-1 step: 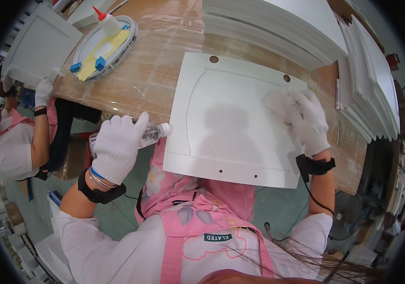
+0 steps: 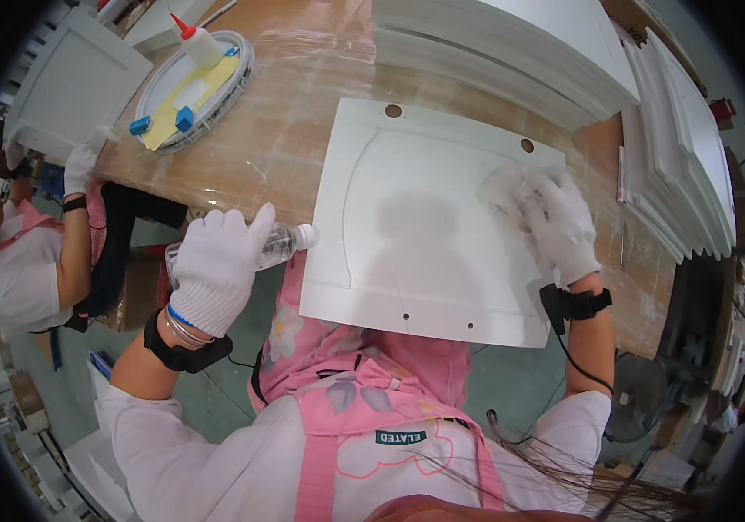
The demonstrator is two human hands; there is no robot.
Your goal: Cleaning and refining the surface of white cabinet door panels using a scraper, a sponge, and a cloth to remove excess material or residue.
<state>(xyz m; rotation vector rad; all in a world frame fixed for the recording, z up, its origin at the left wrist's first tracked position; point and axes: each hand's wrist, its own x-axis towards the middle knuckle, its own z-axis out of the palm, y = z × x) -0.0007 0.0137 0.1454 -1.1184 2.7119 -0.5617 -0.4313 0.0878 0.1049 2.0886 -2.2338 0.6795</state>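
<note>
My left hand (image 2: 216,270), in a white knit glove, is wrapped round a clear plastic bottle (image 2: 278,246) with a white cap. The bottle lies nearly level, its cap just left of the panel's edge. My gloved right hand (image 2: 559,213) presses a thin whitish cloth (image 2: 503,190) against the panel's right side; the palm hides part of the cloth. The white panel (image 2: 424,165) lies over the table's front edge, overhanging toward my lap. It has a curved raised outline, two large holes along its far edge and two small ones along its near edge.
A tall stack of white panels (image 2: 511,61) stands at the back right, with more panels leaning on edge (image 2: 681,148) beside it. A round lid (image 2: 244,78) at the back left bears a red-tipped glue bottle (image 2: 203,48), yellow paper and blue blocks. A co-worker's gloved hand (image 2: 81,168) touches another panel.
My right hand has slid slightly left on the panel with the cloth. My left hand and the bottle have barely moved.
</note>
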